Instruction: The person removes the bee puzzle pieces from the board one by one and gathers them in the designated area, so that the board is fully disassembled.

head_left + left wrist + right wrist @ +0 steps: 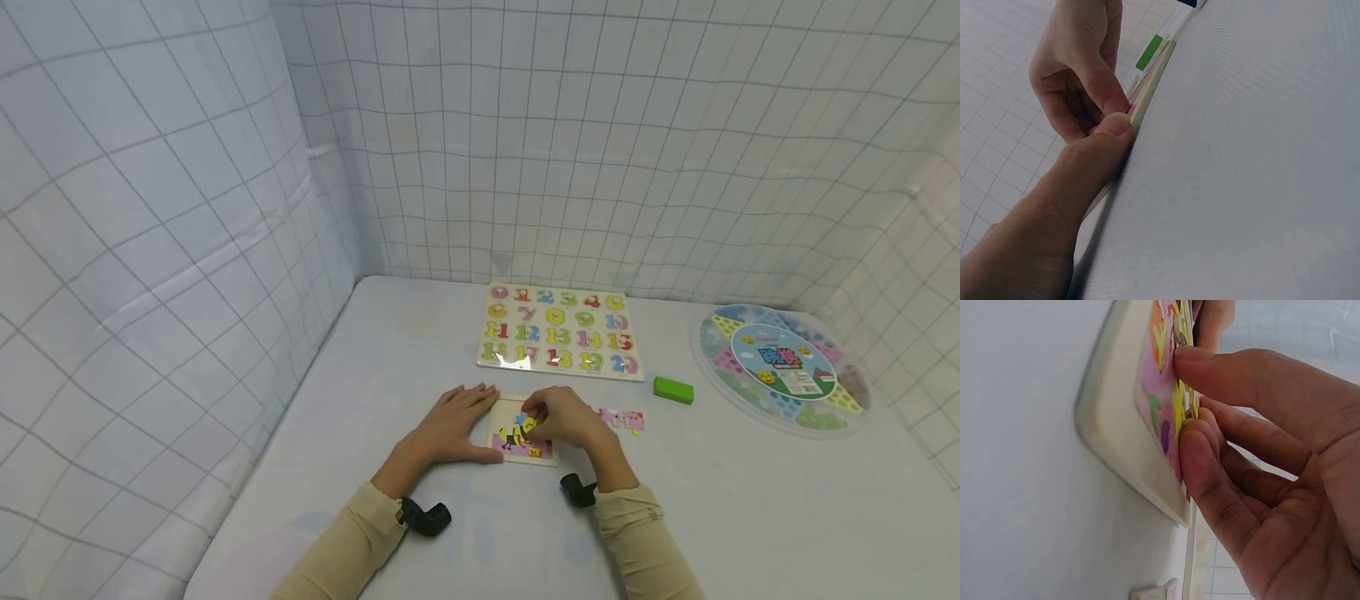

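Note:
A small wooden jigsaw board (502,410) with a pink and yellow bee picture lies on the table before me; its upper part shows bare wood. My left hand (453,427) rests along the board's left side, fingers extended and thumb (1113,128) at the near edge. Over the right half of the picture, my right hand (566,417) pinches a yellow puzzle piece (1179,403) between thumb and fingers, close against the picture. Much of that piece is hidden by the fingers. Loose pink puzzle pieces (633,420) lie just right of the right hand.
Behind the jigsaw board lies a number board (542,310) with coloured numerals. A green block (673,390) sits to its right. Farther right is a round, flat game box (783,362) with a colourful star pattern. White gridded cloth walls (525,167) stand behind and at the sides.

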Tool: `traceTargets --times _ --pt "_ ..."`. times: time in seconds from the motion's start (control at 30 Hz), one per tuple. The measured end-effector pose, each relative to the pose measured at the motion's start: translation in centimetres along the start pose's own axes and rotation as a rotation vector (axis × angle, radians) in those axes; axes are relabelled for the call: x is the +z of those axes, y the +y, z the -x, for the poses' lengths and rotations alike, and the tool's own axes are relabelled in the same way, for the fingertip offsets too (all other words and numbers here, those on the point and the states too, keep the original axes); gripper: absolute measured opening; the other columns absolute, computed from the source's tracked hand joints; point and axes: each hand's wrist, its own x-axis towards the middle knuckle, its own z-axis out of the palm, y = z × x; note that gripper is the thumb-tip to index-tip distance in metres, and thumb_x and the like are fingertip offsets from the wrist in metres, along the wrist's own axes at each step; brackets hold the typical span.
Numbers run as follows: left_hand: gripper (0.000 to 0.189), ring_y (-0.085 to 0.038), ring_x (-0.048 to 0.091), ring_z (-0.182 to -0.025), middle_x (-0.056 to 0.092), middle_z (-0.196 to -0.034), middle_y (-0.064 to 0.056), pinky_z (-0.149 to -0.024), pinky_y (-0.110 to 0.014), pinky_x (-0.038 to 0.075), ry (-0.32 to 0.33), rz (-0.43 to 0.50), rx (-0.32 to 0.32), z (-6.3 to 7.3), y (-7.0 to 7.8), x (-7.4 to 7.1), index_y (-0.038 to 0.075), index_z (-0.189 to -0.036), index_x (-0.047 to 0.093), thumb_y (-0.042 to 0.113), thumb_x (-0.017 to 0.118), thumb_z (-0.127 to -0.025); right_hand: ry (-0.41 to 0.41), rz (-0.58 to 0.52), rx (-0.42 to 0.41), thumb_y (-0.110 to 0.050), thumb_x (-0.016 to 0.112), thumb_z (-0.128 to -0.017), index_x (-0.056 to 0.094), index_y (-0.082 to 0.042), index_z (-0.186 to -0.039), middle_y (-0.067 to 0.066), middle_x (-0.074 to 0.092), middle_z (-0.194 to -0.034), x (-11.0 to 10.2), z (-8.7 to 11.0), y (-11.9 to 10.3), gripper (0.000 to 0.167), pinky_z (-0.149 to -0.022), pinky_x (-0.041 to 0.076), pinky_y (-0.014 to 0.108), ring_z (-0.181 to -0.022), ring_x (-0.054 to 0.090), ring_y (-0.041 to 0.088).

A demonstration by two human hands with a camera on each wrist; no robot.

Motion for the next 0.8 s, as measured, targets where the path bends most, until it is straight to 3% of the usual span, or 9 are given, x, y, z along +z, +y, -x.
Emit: traceTargets --times 0.8 --pt "0.106 -0.02 0.025 -0.15 0.031 -0.16 0.0 -0.123 -0.048 0.018 -0.016 -0.002 -0.006 -0.05 0.1 -0.17 0.015 -0.154 0.029 0.076 0.061 -0.074 -0.019 -0.06 -0.031 -0.01 0.084 -0.072 0.072 -0.006 -0.104 -0.002 0.065 -0.083 -0.43 0.12 0.07 0.035 -0.067 0.049 0.024 -0.074 0.057 0.011"
